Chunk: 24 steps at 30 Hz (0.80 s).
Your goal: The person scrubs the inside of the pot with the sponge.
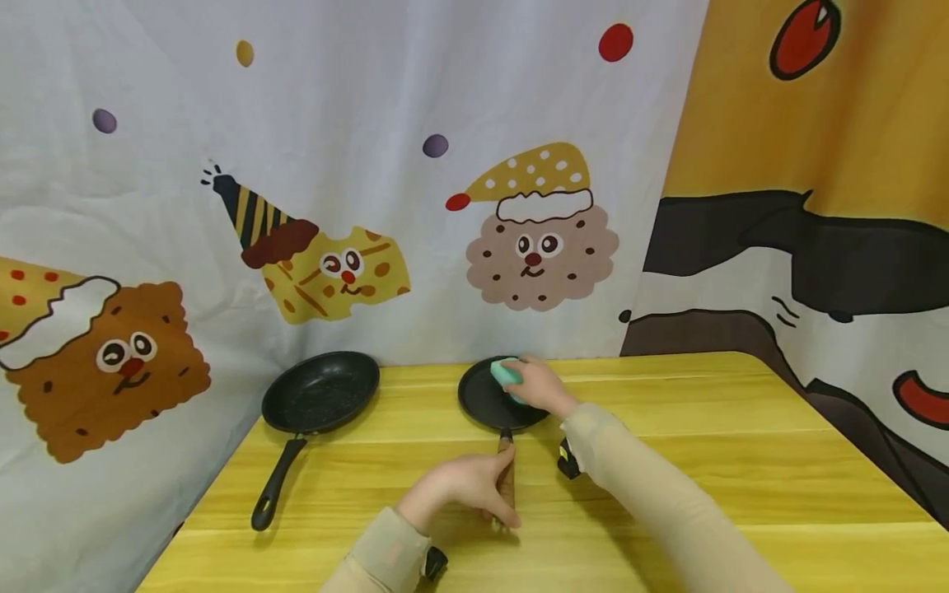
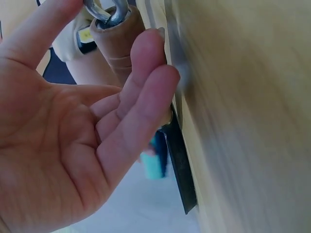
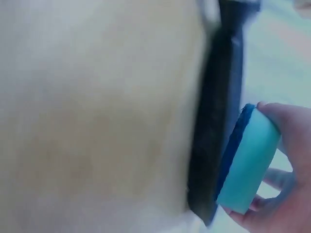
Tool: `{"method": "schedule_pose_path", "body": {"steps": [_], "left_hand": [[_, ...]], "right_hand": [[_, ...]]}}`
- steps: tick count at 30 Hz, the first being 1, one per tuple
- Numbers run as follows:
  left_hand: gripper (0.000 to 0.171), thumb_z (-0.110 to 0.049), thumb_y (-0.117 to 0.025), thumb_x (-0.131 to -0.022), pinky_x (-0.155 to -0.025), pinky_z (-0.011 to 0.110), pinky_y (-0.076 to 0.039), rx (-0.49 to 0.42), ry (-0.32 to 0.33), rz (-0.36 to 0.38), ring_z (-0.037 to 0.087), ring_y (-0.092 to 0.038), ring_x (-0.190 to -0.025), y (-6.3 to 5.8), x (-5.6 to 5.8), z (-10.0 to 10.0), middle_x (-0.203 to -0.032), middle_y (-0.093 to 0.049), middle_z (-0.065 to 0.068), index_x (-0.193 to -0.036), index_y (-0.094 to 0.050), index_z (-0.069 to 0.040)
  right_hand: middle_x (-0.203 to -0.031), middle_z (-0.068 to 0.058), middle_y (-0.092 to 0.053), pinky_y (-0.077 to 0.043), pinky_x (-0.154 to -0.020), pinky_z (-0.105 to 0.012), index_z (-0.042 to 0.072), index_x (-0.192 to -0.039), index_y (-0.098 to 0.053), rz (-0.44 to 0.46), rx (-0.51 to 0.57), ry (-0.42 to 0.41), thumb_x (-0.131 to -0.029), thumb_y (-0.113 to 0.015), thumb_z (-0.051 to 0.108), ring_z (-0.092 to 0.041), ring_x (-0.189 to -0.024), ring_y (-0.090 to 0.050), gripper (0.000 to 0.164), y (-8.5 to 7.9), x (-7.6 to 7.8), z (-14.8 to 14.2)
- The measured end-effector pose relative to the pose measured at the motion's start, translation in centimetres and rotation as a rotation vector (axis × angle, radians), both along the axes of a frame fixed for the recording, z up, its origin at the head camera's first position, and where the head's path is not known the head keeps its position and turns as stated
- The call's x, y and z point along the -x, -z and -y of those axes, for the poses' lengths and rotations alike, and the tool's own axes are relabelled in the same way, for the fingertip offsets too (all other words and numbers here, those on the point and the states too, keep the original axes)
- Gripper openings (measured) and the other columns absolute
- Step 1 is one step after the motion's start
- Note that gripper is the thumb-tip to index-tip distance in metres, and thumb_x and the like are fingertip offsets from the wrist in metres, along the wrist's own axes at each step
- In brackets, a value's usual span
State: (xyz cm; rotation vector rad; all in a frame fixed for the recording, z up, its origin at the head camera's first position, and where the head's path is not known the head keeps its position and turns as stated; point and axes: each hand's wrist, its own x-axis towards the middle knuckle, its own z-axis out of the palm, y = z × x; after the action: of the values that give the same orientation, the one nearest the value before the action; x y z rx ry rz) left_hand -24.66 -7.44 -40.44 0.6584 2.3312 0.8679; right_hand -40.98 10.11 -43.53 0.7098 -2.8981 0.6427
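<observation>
A flat, low-rimmed black crepe pan [image 1: 478, 401] lies on the table near its back edge, its brown wood-look handle [image 1: 507, 482] toward me. My left hand [image 1: 469, 482] holds that handle, thumb on one side and fingers on the other. The left wrist view shows a metal ring at the handle's end, by the thumb. Over the pan, my right hand [image 1: 543, 385] grips a teal sponge [image 3: 250, 162] between thumb and fingers. Its dark blue scouring side faces the pan surface, right at it in the right wrist view.
A deeper black frying pan [image 1: 322, 391] sits at the left of the yellow wood-grain table [image 1: 667, 428], its handle pointing to the near left. Behind the table hangs a printed cloth [image 1: 415, 74]. A dark wrist device [image 1: 568, 459] shows under the right sleeve.
</observation>
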Motion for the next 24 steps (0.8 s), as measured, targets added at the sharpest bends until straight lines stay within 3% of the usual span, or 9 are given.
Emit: {"method": "schedule_pose_path", "body": {"steps": [5,12,17,24], "left_hand": [[0.097,-0.027,-0.071,-0.09,-0.062,0.037,-0.056,-0.078,-0.017,0.132,0.029,-0.067,-0.065,-0.1,0.6,0.5,-0.072,-0.069,0.013,-0.155,-0.005,-0.001],[0.093,-0.023,-0.068,-0.093,-0.068,0.04,-0.057,-0.159,-0.095,0.236,0.031,-0.069,-0.073,-0.4,0.9,1.0,-0.078,-0.07,0.017,-0.156,-0.001,-0.004],[0.092,-0.02,-0.066,-0.095,-0.066,0.036,-0.058,-0.252,-0.15,0.292,0.024,-0.068,-0.068,0.6,0.8,1.3,-0.081,-0.07,0.016,-0.156,0.001,-0.005],[0.095,-0.009,-0.064,-0.094,-0.066,0.04,-0.058,-0.408,-0.21,0.393,0.022,-0.068,-0.066,2.1,0.0,1.0,-0.081,-0.07,0.019,-0.155,0.009,-0.007]], "right_hand": [[-0.146,-0.026,-0.04,-0.04,-0.102,-0.053,-0.003,-0.148,-0.035,0.072,0.29,0.008,-0.096,-0.06,0.027,-0.041,-0.127,-0.045,0.065,-1.2,0.5,-1.8],[-0.153,-0.023,-0.027,-0.034,-0.105,-0.056,0.009,-0.156,-0.018,0.277,0.647,0.082,-0.1,-0.053,0.036,-0.041,-0.135,-0.034,0.071,-1.7,-0.1,-3.7],[-0.154,-0.021,-0.026,-0.035,-0.105,-0.052,0.011,-0.156,-0.019,0.366,0.817,0.1,-0.101,-0.051,0.039,-0.038,-0.133,-0.037,0.07,-0.5,-0.2,-4.5],[-0.151,-0.022,-0.028,-0.039,-0.098,-0.048,0.012,-0.157,-0.018,0.452,0.99,0.168,-0.102,-0.05,0.038,-0.036,-0.124,-0.042,0.069,0.8,-0.3,-5.4]]}}
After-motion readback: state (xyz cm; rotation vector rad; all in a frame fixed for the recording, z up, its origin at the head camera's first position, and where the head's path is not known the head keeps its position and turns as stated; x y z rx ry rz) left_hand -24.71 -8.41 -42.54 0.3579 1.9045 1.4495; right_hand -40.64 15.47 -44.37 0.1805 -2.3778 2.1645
